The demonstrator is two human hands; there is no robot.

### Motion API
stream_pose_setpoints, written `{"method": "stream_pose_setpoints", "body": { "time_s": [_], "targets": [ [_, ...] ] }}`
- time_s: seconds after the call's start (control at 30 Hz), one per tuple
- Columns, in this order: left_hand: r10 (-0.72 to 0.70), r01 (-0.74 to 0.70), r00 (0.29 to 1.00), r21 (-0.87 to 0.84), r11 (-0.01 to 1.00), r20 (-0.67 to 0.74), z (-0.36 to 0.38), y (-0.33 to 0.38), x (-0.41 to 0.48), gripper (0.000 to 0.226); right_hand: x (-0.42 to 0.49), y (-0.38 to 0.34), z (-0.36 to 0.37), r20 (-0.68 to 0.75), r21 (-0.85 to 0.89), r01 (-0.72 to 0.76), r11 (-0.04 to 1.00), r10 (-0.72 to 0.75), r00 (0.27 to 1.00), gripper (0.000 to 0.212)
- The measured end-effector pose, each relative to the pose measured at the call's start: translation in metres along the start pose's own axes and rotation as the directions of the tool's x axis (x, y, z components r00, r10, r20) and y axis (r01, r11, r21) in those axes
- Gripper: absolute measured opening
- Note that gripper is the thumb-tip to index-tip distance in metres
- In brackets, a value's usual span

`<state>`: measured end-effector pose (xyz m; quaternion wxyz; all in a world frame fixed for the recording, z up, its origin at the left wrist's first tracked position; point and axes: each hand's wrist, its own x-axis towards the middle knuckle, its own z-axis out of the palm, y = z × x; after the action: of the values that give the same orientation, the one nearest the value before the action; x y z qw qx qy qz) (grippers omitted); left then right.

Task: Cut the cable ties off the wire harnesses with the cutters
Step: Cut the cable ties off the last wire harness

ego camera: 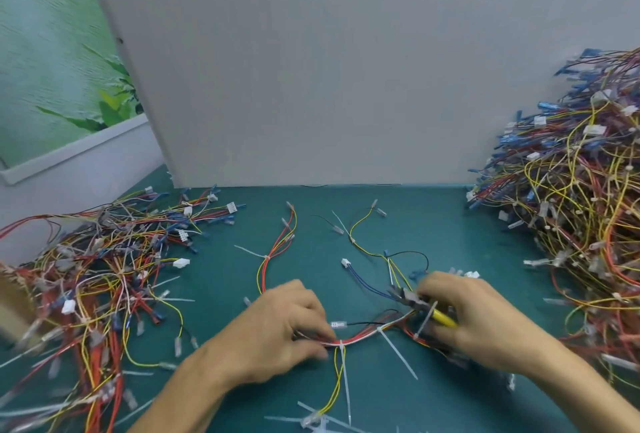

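Observation:
A wire harness [363, 332] of red, white, yellow and black wires lies on the green table between my hands. My left hand [280, 332] pinches its left end against the table. My right hand [474, 321] grips the yellow-handled cutters [420, 304], whose dark jaws point left at a white cable tie [425, 320] on the harness. Two more white cable ties [398, 353] [344, 373] are still wrapped round the harness, their tails trailing toward me.
A big heap of harnesses [575, 197] fills the right side, and a flatter pile [104, 276] covers the left. Loose harnesses [273, 252] [374, 245] lie mid-table. Cut ties [322, 420] are strewn near the front edge. A grey panel [346, 69] stands behind the table.

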<state>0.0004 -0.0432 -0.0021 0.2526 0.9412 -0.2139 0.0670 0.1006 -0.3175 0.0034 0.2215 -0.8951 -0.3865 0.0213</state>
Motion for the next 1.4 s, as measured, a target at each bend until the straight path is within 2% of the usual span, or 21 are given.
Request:
{"method": "stream_pose_setpoints", "body": {
  "time_s": [0.1,0.3,0.5,0.73,0.97,1.13,1.4],
  "targets": [
    [0.036,-0.037,0.997,0.009,0.999,0.065,0.018,0.006,0.004,0.02,-0.001,0.004,0.01,-0.029,0.011,0.003,1.0,-0.002,1.0,0.014],
    [0.057,-0.06,0.998,0.082,0.995,0.033,0.022,0.003,0.003,0.031,0.0,0.005,0.015,-0.02,0.005,-0.026,1.0,0.026,0.999,0.007],
    [0.143,-0.142,0.99,0.208,0.968,0.011,0.019,0.006,0.005,0.013,0.001,0.002,0.013,0.002,-0.006,-0.05,0.999,0.05,0.999,0.009],
    [0.175,-0.159,0.984,0.262,0.952,-0.042,0.026,0.006,0.004,0.007,0.0,0.0,0.014,0.022,-0.011,-0.074,0.997,0.075,0.997,0.028],
    [0.176,-0.165,0.984,0.263,0.951,-0.018,0.024,0.005,0.007,0.007,0.0,0.0,0.014,0.036,-0.03,-0.079,0.996,0.08,0.996,0.027],
    [0.202,-0.205,0.979,0.217,0.954,0.034,0.023,0.004,0.006,0.021,0.001,0.0,0.014,0.039,-0.036,-0.075,0.997,0.077,0.996,0.028],
    [0.176,-0.173,0.984,0.199,0.965,0.002,0.028,0.0,0.008,0.01,0.001,0.003,0.017,0.04,-0.046,-0.067,0.997,0.069,0.997,0.025]
  ]
}}
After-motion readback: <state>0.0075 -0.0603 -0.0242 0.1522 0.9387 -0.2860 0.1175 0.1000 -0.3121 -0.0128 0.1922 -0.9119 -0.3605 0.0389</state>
